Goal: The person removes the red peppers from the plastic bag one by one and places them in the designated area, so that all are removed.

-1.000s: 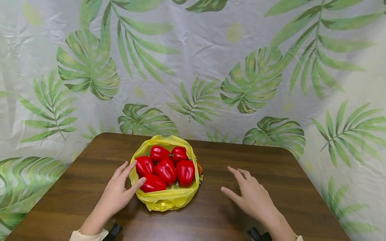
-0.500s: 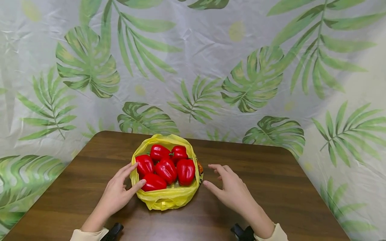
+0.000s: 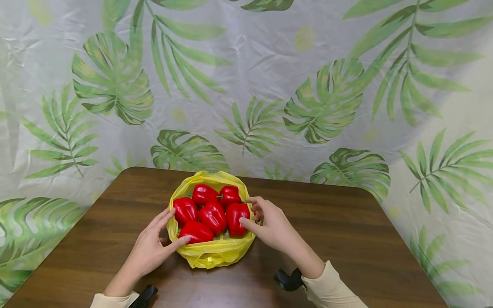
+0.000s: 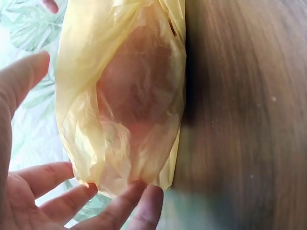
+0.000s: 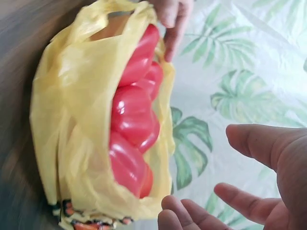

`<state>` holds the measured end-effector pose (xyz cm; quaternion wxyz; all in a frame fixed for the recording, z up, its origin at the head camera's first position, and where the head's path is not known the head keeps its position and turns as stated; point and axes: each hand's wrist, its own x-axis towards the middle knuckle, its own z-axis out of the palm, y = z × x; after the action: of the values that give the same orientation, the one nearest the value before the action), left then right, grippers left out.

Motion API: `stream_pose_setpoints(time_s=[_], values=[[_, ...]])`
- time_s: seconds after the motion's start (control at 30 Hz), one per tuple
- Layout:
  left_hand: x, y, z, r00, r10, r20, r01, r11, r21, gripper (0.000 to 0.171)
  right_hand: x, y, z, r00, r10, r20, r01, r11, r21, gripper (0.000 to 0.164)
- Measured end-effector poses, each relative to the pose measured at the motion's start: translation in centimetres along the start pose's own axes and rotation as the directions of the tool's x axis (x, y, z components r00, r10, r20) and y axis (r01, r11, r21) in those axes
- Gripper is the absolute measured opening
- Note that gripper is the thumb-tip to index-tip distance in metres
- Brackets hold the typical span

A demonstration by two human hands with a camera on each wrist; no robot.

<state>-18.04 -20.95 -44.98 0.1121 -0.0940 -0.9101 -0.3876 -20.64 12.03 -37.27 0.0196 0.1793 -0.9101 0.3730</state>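
Observation:
A yellow plastic bag (image 3: 209, 256), its top folded open, stands on the wooden table holding several shiny red bell peppers (image 3: 212, 218). At its left side is my left hand (image 3: 148, 248), fingers loosely bent. In the left wrist view those fingertips (image 4: 136, 191) touch the thin plastic, while the thumb is apart from it. My right hand (image 3: 273, 226) is at the bag's right rim, its thumb over the rightmost pepper in the head view. From the right wrist, the right thumb (image 5: 254, 141) appears apart from the peppers, and the fingers are spread beside the rim.
The dark wooden table (image 3: 346, 239) has rounded far corners. Behind it hangs a pale cloth (image 3: 254, 64) printed with green leaves. A black strap device sits at each wrist, the right one (image 3: 289, 280) just above the tabletop.
My right hand has moved left across the table to the bag's right rim. My left hand has stayed at the left side, shifting only slightly. The peppers and bag look nearly unmoved.

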Motion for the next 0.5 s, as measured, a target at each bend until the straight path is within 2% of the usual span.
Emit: stream_pose_setpoints(time_s=[0.27, 0.5], values=[[0.1, -0.2, 0.2, 1.0, 0.018, -0.008, -0.018, 1.0, -0.007, 0.097, 1.7, -0.4, 0.6, 0.996, 0.074, 0.049, -0.08, 0.989, 0.121, 0.051], [0.1, -0.3, 0.3, 0.999, 0.045, -0.03, -0.046, 0.999, -0.024, 0.09, 2.4, -0.7, 1.2, 0.995, 0.082, 0.052, -0.088, 0.988, 0.126, 0.048]])
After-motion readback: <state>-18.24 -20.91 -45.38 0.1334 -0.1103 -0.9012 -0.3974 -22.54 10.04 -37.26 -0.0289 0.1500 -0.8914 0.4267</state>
